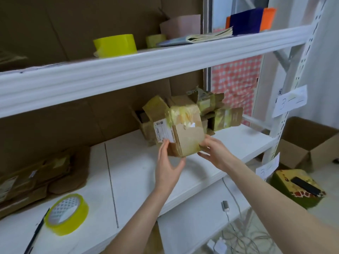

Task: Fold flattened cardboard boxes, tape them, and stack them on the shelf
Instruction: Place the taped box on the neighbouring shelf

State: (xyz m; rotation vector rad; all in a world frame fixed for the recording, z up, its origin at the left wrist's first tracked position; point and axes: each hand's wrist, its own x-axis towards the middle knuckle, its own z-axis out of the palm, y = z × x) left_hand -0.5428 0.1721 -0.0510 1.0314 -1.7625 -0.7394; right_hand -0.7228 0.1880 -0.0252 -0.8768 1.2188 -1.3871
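Note:
A small taped cardboard box (185,132) with a white label is held just above the white shelf (139,173), in front of a pile of other taped boxes (218,110). My left hand (167,165) supports its lower left side, fingers straight up against the label and thumb under the bottom edge. My right hand (213,151) holds its lower right corner with fingers bent round it. A stack of flattened boxes (34,180) lies at the shelf's left end. A yellow tape roll (67,214) sits near the front left.
A black pen (36,233) lies beside the tape roll. The upper shelf (146,65) carries another yellow tape roll (115,45), papers and coloured folders. An open carton (308,145) and a green tin (299,187) stand on the floor at right; cables lie below.

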